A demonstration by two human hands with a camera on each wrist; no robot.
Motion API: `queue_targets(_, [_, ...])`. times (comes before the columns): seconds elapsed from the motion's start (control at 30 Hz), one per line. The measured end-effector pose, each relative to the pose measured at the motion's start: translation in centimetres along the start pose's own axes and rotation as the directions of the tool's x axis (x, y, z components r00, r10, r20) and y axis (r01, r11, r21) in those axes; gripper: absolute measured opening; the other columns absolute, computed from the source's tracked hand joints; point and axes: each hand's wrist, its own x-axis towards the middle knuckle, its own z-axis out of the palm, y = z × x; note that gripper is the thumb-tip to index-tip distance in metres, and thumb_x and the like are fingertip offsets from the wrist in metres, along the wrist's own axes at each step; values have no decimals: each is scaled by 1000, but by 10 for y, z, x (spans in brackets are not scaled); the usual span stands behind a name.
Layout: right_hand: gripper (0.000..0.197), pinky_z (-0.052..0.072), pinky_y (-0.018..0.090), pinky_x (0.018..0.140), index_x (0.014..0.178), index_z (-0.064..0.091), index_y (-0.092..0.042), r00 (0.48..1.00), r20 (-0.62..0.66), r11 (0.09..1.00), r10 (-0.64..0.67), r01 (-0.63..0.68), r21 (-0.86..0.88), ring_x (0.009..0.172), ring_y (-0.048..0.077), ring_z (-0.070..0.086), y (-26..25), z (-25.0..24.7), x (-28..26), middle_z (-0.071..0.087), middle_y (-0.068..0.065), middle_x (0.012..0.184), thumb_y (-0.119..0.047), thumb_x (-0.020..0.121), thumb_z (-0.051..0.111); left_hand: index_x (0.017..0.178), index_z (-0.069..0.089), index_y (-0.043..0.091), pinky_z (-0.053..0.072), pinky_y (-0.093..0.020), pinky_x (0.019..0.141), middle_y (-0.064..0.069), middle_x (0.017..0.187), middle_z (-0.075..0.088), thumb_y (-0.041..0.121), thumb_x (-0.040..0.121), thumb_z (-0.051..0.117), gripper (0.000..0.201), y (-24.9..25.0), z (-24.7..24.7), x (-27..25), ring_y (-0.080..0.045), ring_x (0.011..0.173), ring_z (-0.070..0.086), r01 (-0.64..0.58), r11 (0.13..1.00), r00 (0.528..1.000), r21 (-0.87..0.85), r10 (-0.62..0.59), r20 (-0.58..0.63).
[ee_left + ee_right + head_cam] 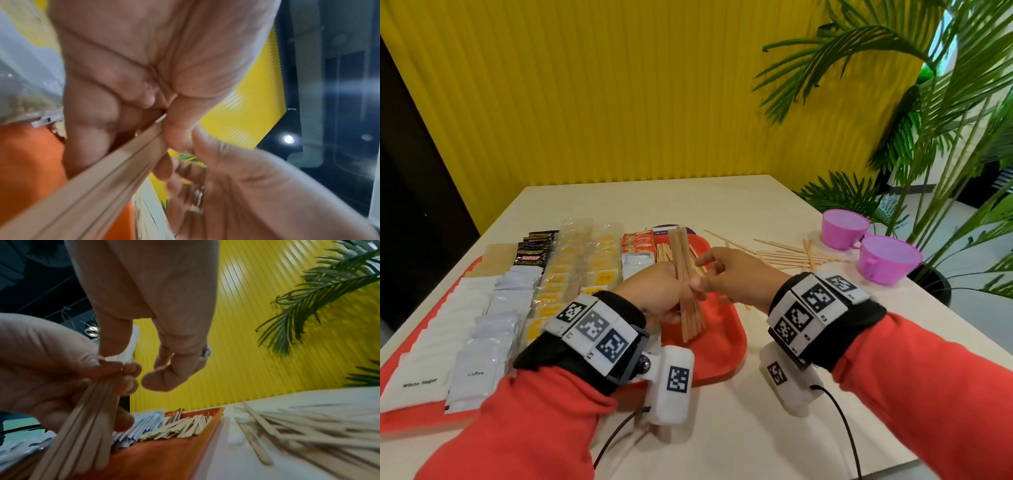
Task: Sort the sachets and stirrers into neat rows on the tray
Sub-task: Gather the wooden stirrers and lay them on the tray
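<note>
The left hand [654, 298] has its fingers [90, 146] curled tight round a bundle [686, 284] of wooden stirrers, held above the near right part of the tray [726, 339] and fanning a little toward 6 o'clock. The right hand [736, 277] sits just at 3 o'clock of the bundle, its fingers [162, 379] loosely bent and holding nothing, the thumb tip right by the sticks; whether it touches them cannot be told, since the head view blurs there. The right wrist view shows the left fingertips pinching the bundle's middle and a ring on the right hand, both hidden from the head camera. The left wrist view is close and smeared, showing only the palm, the bundle's edge and the blurred right hand. On the tray, rows of sachets [482, 308] run from 9 o'clock across: white, dark, yellow, then red ones at 12 o'clock, the near ends partly covered by the left wristband. A short row of stirrers [180, 426] lies on the tray beyond the bundle, mostly hidden in the head view. Loose stirrers [787, 257] lie scattered on the surface [722, 428] at 2 o'clock, near two pink cups [866, 243]. A palm [945, 120] stands at 1 o'clock, cut off by the frame.
</note>
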Motion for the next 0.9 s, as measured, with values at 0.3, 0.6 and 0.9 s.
queue_targets(0.3, [24,50,19,55,111,59,-8,954,243,932,174,-239,272,64,9,60,7,10,-12,63,2,78,-3,87,60,85,55,4,51,-45,90,-10,82,61,8,99,41,20,2,2,4,-21,76,60,200,921,978,-334,-208,14])
queue_targets(0.6, [34,52,23,54,122,51,-13,917,297,907,266,-342,244,67,12,59,6,15,-22,61,4,84,-6,89,59,101,51,1,49,-46,90,-12,91,64,8,98,41,13,2,8,5,-25,99,63,481,828,876,-287,-438,204])
queue_targets(0.9, [34,55,39,85,119,57,-3,922,237,936,305,-336,101,87,24,62,1,19,-24,62,12,96,-5,85,64,103,47,-5,51,-46,90,-18,86,57,2,97,39,12,4,18,5,-27,75,60,513,835,858,-199,-489,161])
